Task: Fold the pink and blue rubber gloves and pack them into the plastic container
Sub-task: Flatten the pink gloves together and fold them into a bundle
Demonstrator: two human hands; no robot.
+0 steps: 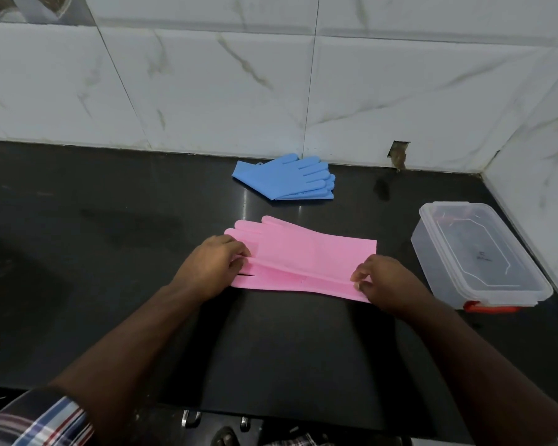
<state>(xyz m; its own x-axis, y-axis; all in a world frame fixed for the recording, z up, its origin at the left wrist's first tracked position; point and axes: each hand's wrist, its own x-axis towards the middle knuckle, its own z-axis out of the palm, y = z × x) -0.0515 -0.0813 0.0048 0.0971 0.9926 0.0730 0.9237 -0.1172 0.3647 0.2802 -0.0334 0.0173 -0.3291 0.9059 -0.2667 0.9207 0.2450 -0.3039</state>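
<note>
Head view: left hand (211,263) and right hand (385,284) are each pinching the pink rubber gloves' (306,255) lengthwise fold on the black counter (110,220).

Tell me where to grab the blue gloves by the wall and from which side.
Take the blue gloves by the cuff end, the broad flat corner pointing left, coming in from the left. The fingers point right toward the plastic container and are thin and floppy, while the cuff gives a wide edge to pinch. The pair seems stacked, so pinch both layers together.
</note>
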